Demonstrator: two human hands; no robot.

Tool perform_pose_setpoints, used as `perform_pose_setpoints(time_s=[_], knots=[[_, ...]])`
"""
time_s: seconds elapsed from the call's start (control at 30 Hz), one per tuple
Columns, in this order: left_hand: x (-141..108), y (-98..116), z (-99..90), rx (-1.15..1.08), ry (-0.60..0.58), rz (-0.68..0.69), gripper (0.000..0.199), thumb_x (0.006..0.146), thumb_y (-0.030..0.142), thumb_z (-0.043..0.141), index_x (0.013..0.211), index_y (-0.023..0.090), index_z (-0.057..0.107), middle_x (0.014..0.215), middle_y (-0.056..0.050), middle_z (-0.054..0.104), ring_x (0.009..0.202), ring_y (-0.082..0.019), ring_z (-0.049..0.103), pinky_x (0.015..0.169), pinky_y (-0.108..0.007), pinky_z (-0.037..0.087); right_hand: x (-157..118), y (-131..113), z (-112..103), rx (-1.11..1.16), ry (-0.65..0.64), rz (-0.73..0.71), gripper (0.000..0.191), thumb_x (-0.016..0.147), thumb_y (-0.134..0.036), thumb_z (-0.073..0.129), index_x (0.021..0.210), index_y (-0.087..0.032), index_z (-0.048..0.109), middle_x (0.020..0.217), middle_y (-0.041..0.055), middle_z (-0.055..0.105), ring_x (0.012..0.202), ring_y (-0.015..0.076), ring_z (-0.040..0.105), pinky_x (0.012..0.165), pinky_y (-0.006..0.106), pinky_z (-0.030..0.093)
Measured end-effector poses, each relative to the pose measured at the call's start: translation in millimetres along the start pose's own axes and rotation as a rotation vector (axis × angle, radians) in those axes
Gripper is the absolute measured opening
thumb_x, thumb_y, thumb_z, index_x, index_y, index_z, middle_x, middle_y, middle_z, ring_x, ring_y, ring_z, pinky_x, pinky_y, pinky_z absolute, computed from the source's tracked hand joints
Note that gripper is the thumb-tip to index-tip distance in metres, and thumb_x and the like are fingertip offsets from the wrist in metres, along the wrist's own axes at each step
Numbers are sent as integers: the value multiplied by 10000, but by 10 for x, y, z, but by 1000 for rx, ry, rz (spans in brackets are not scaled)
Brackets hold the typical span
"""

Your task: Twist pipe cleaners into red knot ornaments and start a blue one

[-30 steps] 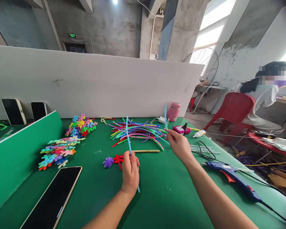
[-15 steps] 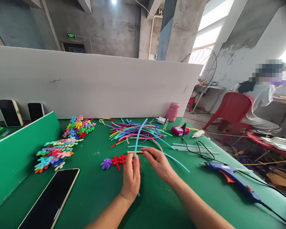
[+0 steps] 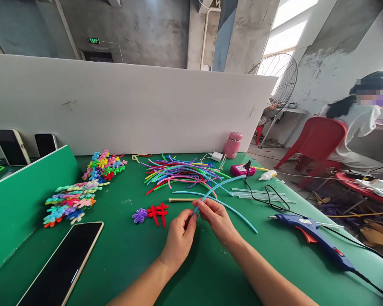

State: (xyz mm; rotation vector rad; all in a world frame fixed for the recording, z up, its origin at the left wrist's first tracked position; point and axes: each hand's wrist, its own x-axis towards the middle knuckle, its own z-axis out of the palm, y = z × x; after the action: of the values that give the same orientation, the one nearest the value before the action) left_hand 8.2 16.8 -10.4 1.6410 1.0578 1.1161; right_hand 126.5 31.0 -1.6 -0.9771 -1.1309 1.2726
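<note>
Since the frame half a second ago, the right hand (image 3: 220, 223) has come in against the left hand (image 3: 178, 238), and the strip (image 3: 232, 179) they share has swung from nearly upright to leaning away to the right. Both hands are nearly closed: each thumb and forefinger is pinched together on the strip, the left at its near part, the right just beyond. The other fingers are curled in; whether an end is tucked inside the left palm, I cannot tell. The strip's free length reaches past the right hand, over the pile (image 3: 181, 172)'s near right edge.

The step in hand looks like working the strip at the pinch. To do it well, I would let the left fingers be the fixed clamp and have the right ones do the shaping, keeping the two pinches close so that any bend comes sharp and in the right spot. A light grip should do, since such a soft strip probably creases or flattens under hard squeezing. The far length could snag on the pile, so lift it a little. Just beyond the fingertips lie the stick (image 3: 181, 199) and a spare strip (image 3: 242, 216); keep the knuckles off both. The red pieces (image 3: 162, 208) left of the left hand also need room.
</note>
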Motion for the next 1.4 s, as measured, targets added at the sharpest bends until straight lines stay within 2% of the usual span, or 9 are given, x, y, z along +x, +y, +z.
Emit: perform_pose_setpoints(time_s=[0.4, 0.5, 0.6, 0.67, 0.73, 0.87, 0.97, 1.13, 1.4], knots=[[48, -57, -71, 40, 190, -31, 196, 764, 327, 484, 684, 160, 548, 524, 49, 398, 487, -100, 354, 454, -207, 283, 97, -118, -171, 323, 315, -169, 193, 633, -341, 661, 701, -168, 607, 465, -74, 376, 405, 29, 298, 391, 168, 233], [67, -87, -83, 24, 243, -40, 154, 754, 305, 486, 748, 164, 546, 585, 26, 472, 525, -116, 425, 485, -214, 336, 111, -170, -239, 327, 403, -220, 210, 646, -345, 651, 755, -168, 621, 524, -38, 505, 460, 52, 414, 427, 172, 317], [72, -119, -82, 7, 284, -49, 149, 755, 289, 473, 811, 172, 546, 607, 22, 489, 504, -113, 441, 477, -219, 354, 97, -190, -267, 238, 460, -313, 204, 684, -330, 623, 833, -190, 629, 682, 7, 629, 590, 97, 526, 549, 215, 405], [66, -129, -75, -5, 300, -50, 173, 765, 289, 452, 851, 179, 555, 592, 29, 485, 470, -105, 430, 463, -219, 352, 69, -184, -262, 121, 412, -376, 201, 717, -301, 591, 897, -217, 627, 775, 14, 659, 686, 128, 563, 625, 243, 421], [58, -125, -69, -26, 319, -48, 210, 772, 288, 439, 906, 185, 563, 600, 27, 501, 459, -102, 434, 460, -220, 358, 33, -168, -244, 19, 277, -391, 217, 741, -269, 553, 942, -232, 627, 852, 19, 667, 774, 156, 577, 689, 269, 422], [49, -82, -72, -55, 312, -20, 202, 767, 259, 434, 843, 170, 598, 662, 1, 544, 507, -113, 479, 491, -231, 399, -12, -129, -210, -59, -18, -298, 271, 797, -281, 440, 970, -215, 637, 952, 48, 657, 826, 190, 580, 745, 316, 422], [47, -42, -79, -59, 284, -14, 168, 752, 241, 454, 757, 166, 604, 703, -17, 575, 559, -128, 519, 543, -245, 434, -3, -108, -189, -104, -36, -261, 263, 810, -324, 457, 955, -207, 642, 947, 58, 660, 762, 172, 581, 723, 317, 436], [18, 17, -77, -46, 218, -6, 200, 785, 277, 437, 774, 166, 603, 712, -24, 570, 606, -143, 525, 572, -253, 432, 6, -104, -126, -97, -79, -180, 257, 737, -316, 591, 975, -225, 620, 891, 36, 673, 708, 143, 587, 725, 310, 461], [-40, 99, -51, 145, 26, 145, 260, 793, 278, 446, 567, 174, 518, 585, 9, 443, 556, -127, 449, 516, -224, 372, -6, -26, -82, -159, -95, -235, 293, 789, -300, 529, 1075, -246, 567, 1070, 48, 604, 882, 172, 590, 822, 339, 445]])
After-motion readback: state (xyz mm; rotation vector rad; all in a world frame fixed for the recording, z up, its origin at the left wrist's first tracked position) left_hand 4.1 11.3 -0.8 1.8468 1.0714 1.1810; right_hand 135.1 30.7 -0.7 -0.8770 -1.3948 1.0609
